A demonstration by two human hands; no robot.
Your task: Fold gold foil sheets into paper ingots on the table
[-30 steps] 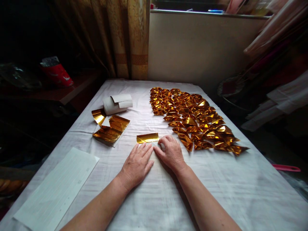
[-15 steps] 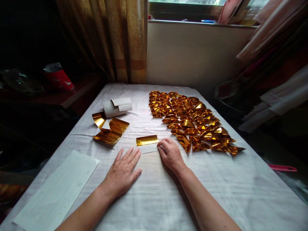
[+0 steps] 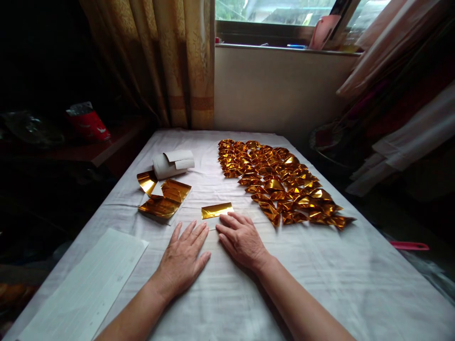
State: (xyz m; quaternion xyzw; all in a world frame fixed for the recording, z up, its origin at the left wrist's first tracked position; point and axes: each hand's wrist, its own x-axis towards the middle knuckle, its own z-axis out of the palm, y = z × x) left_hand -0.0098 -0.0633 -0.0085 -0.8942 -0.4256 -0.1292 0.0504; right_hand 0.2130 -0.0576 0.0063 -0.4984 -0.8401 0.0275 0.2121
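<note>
A small sheet of gold foil paper (image 3: 216,210), part folded, lies on the white cloth between my hands, its gold strip at the far side and a white strip nearer me. My left hand (image 3: 185,255) rests flat with fingers spread, its fingertips at the sheet's near left corner. Across the white strip lie the outstretched fingers of my right hand (image 3: 241,239), hiding much of it. To the right are several rows of folded gold foil pieces (image 3: 273,182). More gold foil sheets (image 3: 165,199), creased, lie at the left.
Behind the loose foil sheets is a roll of white-backed paper (image 3: 173,164). A long white paper sheet (image 3: 88,284) lies at the table's left edge. The white-clothed table (image 3: 320,284) meets a wall and a curtain (image 3: 177,61). A pink handle (image 3: 408,245) shows beyond the right edge.
My right hand has moved left from the sheet's right end, its curled fingers now stretched over the white strip. My left hand has stayed almost in place. The view has tilted up slightly.
</note>
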